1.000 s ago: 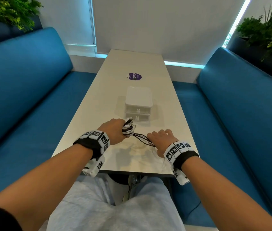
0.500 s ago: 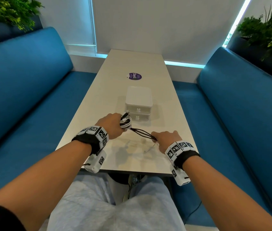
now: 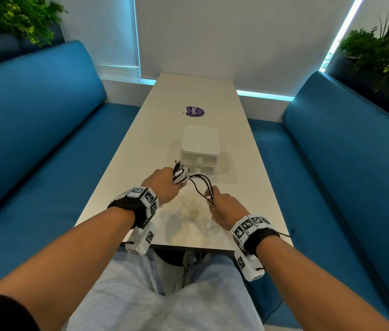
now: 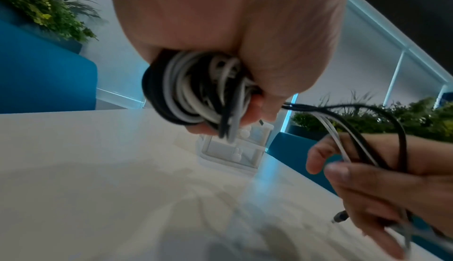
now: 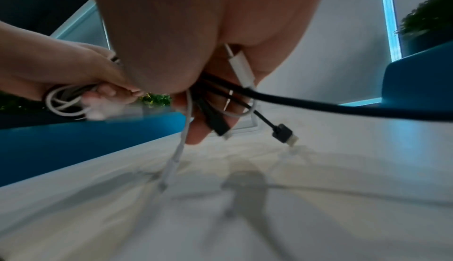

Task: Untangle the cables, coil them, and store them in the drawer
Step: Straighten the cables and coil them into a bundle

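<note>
My left hand (image 3: 164,185) grips a coil of black and white cables (image 3: 181,176), held above the table just in front of the white drawer unit (image 3: 200,149). The same coil (image 4: 193,88) fills the left wrist view. Loose black and white strands (image 3: 204,186) run from it to my right hand (image 3: 222,206), whose fingers curl round the cable ends. In the right wrist view a white plug (image 5: 241,67) and a black plug (image 5: 284,132) hang from that hand (image 5: 208,98). Both drawers look closed.
The long white table (image 3: 141,163) runs away from me between two blue benches (image 3: 33,144). A purple round sticker (image 3: 195,112) lies beyond the drawer unit. Plants stand behind both bench backs. The table's near edge is just above my knees.
Both hands have risen and moved forward toward the drawer unit. The right hand has come closer to the left, so the strands between them now hang in slack loops.
</note>
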Action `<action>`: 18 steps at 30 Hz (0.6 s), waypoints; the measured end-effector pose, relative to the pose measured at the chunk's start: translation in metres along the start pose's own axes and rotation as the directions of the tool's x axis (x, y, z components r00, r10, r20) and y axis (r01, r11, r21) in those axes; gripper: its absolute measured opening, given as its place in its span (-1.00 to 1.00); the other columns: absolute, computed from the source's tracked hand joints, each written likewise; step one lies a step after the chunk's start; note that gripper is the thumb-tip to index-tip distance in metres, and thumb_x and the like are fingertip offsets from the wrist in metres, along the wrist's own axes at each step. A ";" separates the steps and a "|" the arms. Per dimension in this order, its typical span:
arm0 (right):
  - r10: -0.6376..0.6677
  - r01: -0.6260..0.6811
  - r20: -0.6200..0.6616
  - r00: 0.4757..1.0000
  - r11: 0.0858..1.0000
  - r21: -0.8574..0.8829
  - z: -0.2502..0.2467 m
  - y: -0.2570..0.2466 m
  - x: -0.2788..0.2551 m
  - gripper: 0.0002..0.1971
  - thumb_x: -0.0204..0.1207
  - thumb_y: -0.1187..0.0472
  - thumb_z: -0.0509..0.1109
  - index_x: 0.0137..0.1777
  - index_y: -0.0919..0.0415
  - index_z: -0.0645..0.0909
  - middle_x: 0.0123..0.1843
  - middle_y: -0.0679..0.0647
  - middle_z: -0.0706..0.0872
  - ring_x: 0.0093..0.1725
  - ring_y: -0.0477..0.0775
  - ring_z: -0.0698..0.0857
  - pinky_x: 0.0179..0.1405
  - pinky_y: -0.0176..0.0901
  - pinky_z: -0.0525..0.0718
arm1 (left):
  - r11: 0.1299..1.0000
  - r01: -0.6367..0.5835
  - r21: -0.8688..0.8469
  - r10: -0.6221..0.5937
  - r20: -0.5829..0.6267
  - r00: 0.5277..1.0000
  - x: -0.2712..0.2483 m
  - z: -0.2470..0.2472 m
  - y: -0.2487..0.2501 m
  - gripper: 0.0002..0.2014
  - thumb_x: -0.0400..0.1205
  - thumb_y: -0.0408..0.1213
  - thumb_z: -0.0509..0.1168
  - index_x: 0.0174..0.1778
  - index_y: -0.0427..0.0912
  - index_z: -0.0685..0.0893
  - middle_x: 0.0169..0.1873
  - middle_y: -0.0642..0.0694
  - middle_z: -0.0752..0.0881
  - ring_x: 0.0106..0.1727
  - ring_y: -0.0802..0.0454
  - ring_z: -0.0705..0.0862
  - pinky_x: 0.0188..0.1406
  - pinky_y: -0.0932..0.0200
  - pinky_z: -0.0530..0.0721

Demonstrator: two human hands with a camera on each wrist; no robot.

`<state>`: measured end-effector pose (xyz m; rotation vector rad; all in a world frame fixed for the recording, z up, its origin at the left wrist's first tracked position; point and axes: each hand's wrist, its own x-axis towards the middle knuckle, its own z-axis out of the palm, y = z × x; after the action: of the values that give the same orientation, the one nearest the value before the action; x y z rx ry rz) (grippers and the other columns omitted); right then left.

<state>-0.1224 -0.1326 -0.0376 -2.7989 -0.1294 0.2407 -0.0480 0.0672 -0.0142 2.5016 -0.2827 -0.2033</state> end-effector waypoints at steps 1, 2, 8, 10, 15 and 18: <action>-0.009 0.009 -0.004 1.000 1.000 -0.011 0.001 -0.004 0.000 -0.83 0.73 0.12 0.13 0.23 0.13 0.37 -0.12 0.18 0.70 -0.21 0.27 0.70 -0.13 0.16 0.70 | 1.000 -0.001 -0.007 0.001 0.005 1.000 -0.002 0.003 0.002 -0.71 0.62 0.10 0.31 -0.13 -0.07 0.60 -0.26 -0.07 0.68 -0.24 -0.12 0.70 -0.27 0.09 0.65; -0.028 0.028 -0.008 1.000 0.999 -0.026 0.002 -0.008 0.000 -0.83 0.74 0.08 0.11 0.20 0.15 0.37 -0.13 0.19 0.69 -0.22 0.29 0.69 -0.14 0.17 0.69 | 0.999 -0.019 -0.029 0.018 -0.006 1.000 -0.003 0.006 0.002 -0.73 0.63 0.08 0.32 -0.16 -0.07 0.59 -0.29 -0.05 0.66 -0.24 -0.12 0.68 -0.28 0.11 0.59; -0.068 0.071 0.068 0.995 0.997 -0.039 0.005 -0.038 0.005 -0.76 0.74 0.14 0.10 0.23 0.28 0.43 -0.06 0.28 0.70 -0.17 0.32 0.69 -0.18 0.11 0.69 | 0.911 -0.068 -0.406 0.137 0.141 0.981 -0.018 0.015 0.016 -0.84 0.46 -0.43 0.42 -0.28 -0.26 0.53 -0.50 -0.11 0.52 -0.51 0.04 0.47 -0.46 0.16 0.51; -0.056 0.062 0.098 0.994 0.997 -0.055 0.004 -0.043 0.008 -0.77 0.69 0.24 0.14 0.27 0.31 0.45 0.00 0.30 0.70 -0.13 0.31 0.69 -0.18 0.05 0.68 | 0.875 -0.111 -0.471 0.222 0.188 0.957 -0.023 0.013 0.019 -0.81 0.41 -0.57 0.37 -0.28 -0.24 0.51 -0.48 -0.13 0.45 -0.45 0.04 0.43 -0.41 0.10 0.47; -0.013 0.018 0.142 0.990 0.999 -0.034 0.002 -0.043 0.008 -0.75 0.66 0.28 0.15 0.29 0.32 0.47 0.07 0.32 0.71 -0.02 0.35 0.71 -0.03 0.12 0.73 | 0.843 0.026 -0.538 0.176 0.320 0.931 -0.018 0.016 0.012 -0.63 0.14 -0.38 0.40 -0.19 -0.42 0.51 -0.34 -0.26 0.56 -0.29 -0.11 0.54 -0.24 -0.10 0.57; 0.002 0.006 0.169 0.986 0.999 -0.046 0.003 -0.039 0.005 -0.72 0.67 0.27 0.16 0.33 0.32 0.45 0.13 0.34 0.70 0.04 0.37 0.71 -0.02 0.08 0.70 | 0.862 0.139 -0.488 0.089 0.415 0.906 -0.003 0.031 -0.008 -0.24 0.08 -0.28 0.60 0.17 -0.40 0.48 -0.07 -0.38 0.70 -0.08 -0.23 0.74 -0.04 -0.29 0.77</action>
<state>-0.1203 -0.0944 -0.0281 -2.8210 -0.1799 0.4807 -0.0559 0.0565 -0.0437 1.9094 -0.3217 -0.7441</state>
